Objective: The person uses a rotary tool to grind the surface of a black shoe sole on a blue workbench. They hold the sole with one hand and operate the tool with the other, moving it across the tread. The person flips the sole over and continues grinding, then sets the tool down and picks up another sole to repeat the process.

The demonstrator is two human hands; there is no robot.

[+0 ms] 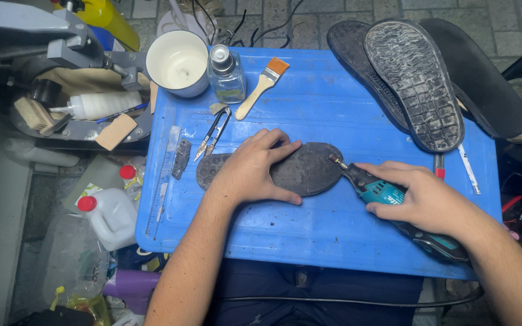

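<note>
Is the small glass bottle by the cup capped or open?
Capped: the glass bottle stands upright with its metal cap on, beside the white cup.

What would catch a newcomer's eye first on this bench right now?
Mid-board, the left hand presses flat on a dark shoe sole while the right hand holds a teal rotary tool with its tip at the sole's right edge. Both rest on a blue board; more soles are stacked at its far right corner.
</note>
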